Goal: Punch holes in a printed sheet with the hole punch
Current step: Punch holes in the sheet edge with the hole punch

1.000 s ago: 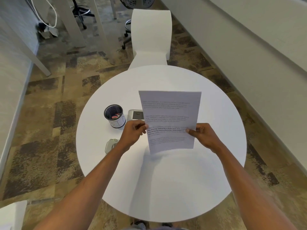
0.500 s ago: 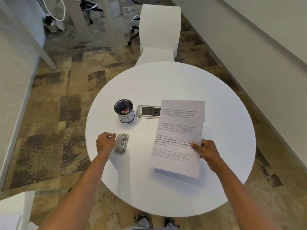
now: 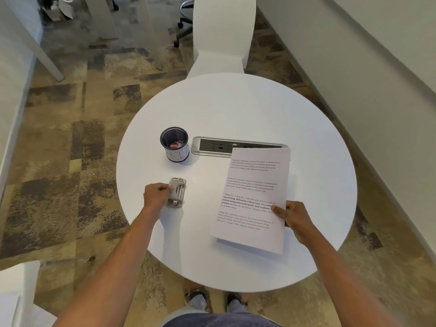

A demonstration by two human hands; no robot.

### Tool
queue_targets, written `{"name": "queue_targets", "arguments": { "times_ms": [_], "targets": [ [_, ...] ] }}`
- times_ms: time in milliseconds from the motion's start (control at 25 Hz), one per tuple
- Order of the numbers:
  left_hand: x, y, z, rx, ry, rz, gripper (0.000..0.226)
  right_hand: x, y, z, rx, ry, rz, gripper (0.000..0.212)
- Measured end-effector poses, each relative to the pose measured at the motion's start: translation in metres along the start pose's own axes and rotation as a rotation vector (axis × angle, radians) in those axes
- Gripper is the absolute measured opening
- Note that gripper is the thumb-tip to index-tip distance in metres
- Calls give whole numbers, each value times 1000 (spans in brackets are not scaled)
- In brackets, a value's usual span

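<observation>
A printed sheet (image 3: 254,194) with several paragraphs of text hovers low over the right half of the round white table (image 3: 236,109). My right hand (image 3: 291,218) pinches its right edge, thumb on top. A small grey metal hole punch (image 3: 177,191) lies on the table left of the sheet. My left hand (image 3: 157,195) is closed around the punch's left side, fingers on its top.
A black mesh cup (image 3: 174,143) with small items inside stands behind the punch. A silver power strip (image 3: 212,146) is set into the table's middle, its right end under the sheet. A white chair (image 3: 223,31) stands at the far side. A wall runs along the right.
My left hand let go of the sheet, moved left and closed on the hole punch. My right hand lowered the sheet toward the table's right half.
</observation>
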State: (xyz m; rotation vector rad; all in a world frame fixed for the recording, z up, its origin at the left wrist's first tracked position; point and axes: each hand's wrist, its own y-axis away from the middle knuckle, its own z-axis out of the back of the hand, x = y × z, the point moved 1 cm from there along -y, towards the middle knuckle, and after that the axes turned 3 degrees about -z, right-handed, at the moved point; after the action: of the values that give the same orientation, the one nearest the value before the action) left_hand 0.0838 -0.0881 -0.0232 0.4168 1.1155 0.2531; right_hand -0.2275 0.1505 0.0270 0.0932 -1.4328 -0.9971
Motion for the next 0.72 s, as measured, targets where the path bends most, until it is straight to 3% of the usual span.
{"name": "queue_targets", "arguments": {
  "times_ms": [400,720],
  "targets": [
    [-13,48,-70,190,225,60,9,-20,2,15,26,-18,-26,13],
    [-17,57,-98,210,147,39,13,-33,0,20,39,-29,-54,11]
  ]
}}
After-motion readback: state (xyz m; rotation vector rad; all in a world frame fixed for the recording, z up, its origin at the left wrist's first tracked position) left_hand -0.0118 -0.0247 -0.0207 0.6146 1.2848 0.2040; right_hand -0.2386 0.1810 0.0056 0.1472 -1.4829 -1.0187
